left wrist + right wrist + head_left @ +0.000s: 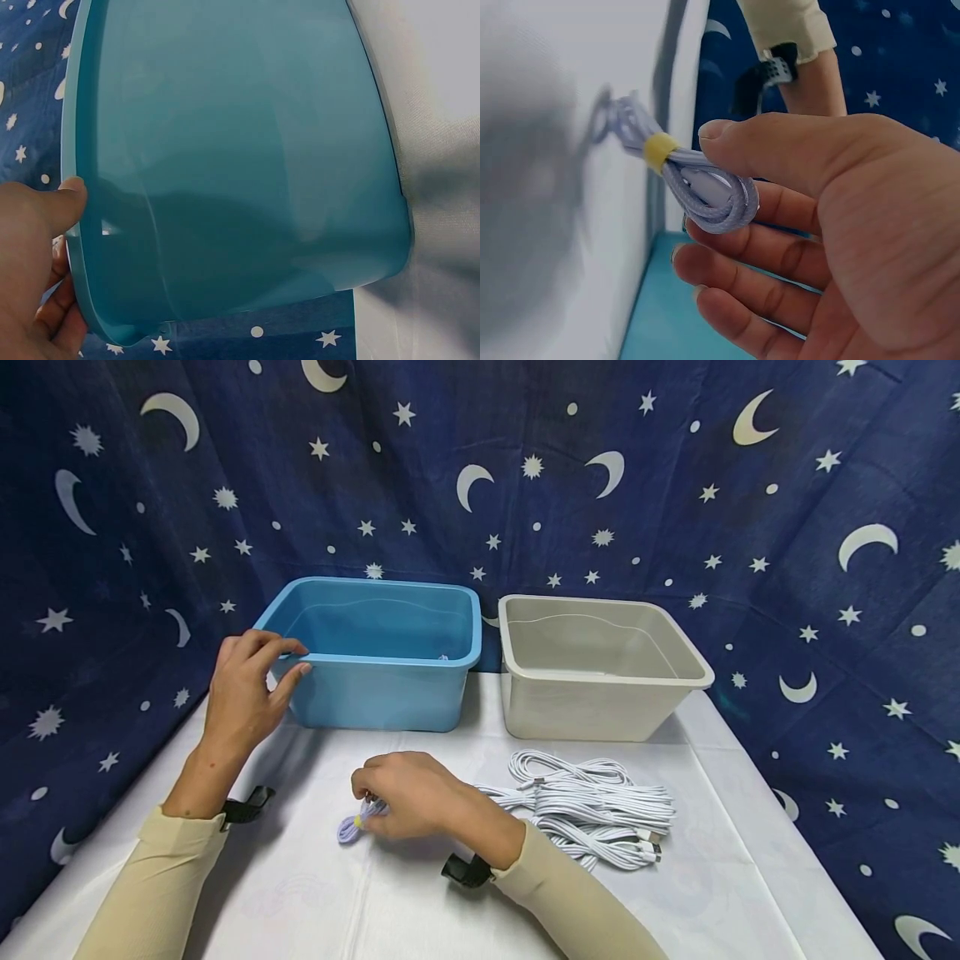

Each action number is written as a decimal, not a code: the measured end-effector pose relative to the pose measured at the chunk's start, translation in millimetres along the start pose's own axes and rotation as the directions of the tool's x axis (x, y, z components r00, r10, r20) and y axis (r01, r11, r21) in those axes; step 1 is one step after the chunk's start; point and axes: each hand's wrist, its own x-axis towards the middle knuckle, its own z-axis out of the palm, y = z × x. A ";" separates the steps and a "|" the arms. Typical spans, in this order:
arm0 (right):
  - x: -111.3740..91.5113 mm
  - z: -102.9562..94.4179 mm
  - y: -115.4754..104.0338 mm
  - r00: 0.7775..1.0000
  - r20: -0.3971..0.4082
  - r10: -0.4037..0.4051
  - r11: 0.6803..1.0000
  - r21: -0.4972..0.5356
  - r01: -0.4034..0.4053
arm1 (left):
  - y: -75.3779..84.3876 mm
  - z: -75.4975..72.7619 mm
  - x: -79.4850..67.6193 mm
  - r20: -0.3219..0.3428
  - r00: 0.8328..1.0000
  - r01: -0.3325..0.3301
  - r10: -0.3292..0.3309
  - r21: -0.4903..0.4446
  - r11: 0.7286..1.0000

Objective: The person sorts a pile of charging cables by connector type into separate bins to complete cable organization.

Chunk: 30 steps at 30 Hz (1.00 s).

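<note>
My left hand [246, 693] grips the front left rim of the blue bin [375, 693], thumb on the outer wall and fingers over the edge. In the left wrist view the thumb and fingers pinch that bin's rim [84, 285]. My right hand [416, 797] holds a lilac braided cable [350, 829], low over the white cloth in front of the blue bin. The right wrist view shows the cable coiled in a bundle, with a yellow band [660, 152] round its middle, between thumb and fingers.
A pile of coiled white cables [600, 806] lies right of my right hand. Behind it stands a beige bin [585, 710], beside the blue one. A dark blue curtain [420, 485] with moons and stars hangs behind the table [300, 893].
</note>
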 end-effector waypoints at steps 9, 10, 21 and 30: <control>3.8 -14.2 4.0 0.998 -0.048 -0.033 0.996 0.080 0.037 | 0.2 -0.9 0.4 -0.006 1.000 -0.006 0.006 0.000 1.000; 4.3 -14.0 4.3 0.998 -0.053 -0.043 0.995 0.092 0.047 | 0.1 -0.8 0.3 -0.007 1.000 -0.007 0.007 0.000 1.000; 5.3 -11.4 5.2 0.996 -0.057 -0.074 0.986 0.145 0.081 | -2.3 0.8 -0.8 -0.003 1.000 -0.010 0.010 -0.004 1.000; 0.0 -26.1 3.1 0.975 -0.201 -0.092 0.980 0.156 0.125 | -2.1 0.3 -0.5 -0.003 1.000 -0.003 0.003 -0.007 1.000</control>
